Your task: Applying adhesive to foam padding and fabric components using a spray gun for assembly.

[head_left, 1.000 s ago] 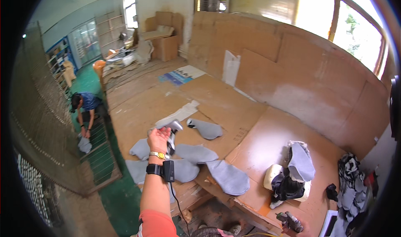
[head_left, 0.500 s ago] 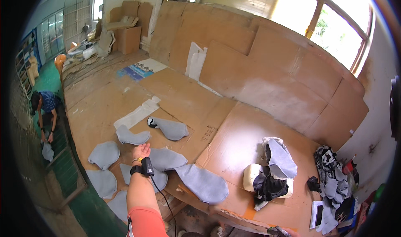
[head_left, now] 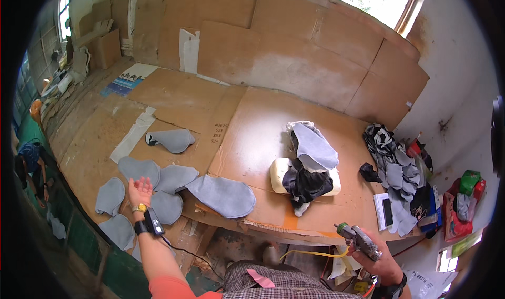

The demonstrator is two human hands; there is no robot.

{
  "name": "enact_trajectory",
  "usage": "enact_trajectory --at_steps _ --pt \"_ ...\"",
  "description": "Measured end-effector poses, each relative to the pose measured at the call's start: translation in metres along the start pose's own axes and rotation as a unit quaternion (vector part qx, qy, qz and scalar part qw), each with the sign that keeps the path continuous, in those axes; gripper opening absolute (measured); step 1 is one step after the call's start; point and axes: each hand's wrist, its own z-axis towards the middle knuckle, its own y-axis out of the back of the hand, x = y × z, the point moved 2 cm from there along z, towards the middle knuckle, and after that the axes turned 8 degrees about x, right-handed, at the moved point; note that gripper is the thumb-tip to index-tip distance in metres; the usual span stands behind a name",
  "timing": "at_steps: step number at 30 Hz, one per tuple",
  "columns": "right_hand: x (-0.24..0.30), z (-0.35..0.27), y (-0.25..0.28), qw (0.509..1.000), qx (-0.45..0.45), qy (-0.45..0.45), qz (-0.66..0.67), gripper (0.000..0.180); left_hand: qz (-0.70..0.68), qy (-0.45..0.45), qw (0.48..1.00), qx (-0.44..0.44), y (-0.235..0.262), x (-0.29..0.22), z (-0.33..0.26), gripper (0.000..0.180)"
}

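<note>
My left hand (head_left: 140, 191), palm up and fingers apart, holds nothing. It is just above the edge of a rounded grey fabric piece (head_left: 138, 168) on the cardboard-covered table. Several similar pieces lie around it: one (head_left: 167, 179) to its right, another (head_left: 110, 196) to its left, and a long one (head_left: 225, 196) at the table's front edge. A grey piece with a dark end (head_left: 172, 140) lies farther back. In front of the table, at the lower right, my right hand (head_left: 376, 257) grips a metal spray gun (head_left: 360, 241), its nozzle toward the table.
A cream block (head_left: 280, 175) bears black cloth (head_left: 307, 186) and a grey piece (head_left: 315, 146). Dark and grey scraps (head_left: 392, 159) are heaped at the right, beside a white notepad (head_left: 380, 210). A yellow hose (head_left: 310, 253) hangs below the edge. Another person (head_left: 32, 165) crouches at far left.
The view has turned right and down. My right hand with the spray gun has come fully into view. The grey piece by my left fingertips, curved before, now lies flatter and nearer.
</note>
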Motion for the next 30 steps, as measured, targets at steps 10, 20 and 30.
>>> enact_trajectory --at_steps 10,20,30 --pt "-0.018 -0.038 0.022 0.984 -0.098 0.089 -0.119 0.057 0.116 0.068 0.990 0.035 0.011 0.112 -0.169 0.015" --pt "-0.059 -0.075 0.078 0.983 -0.116 0.100 -0.105 0.054 0.277 0.064 0.957 0.061 -0.061 0.147 -0.243 0.015" --pt "-0.094 -0.102 0.177 0.982 -0.161 0.100 -0.016 0.055 0.374 0.078 0.920 0.087 -0.092 0.189 -0.255 0.016"
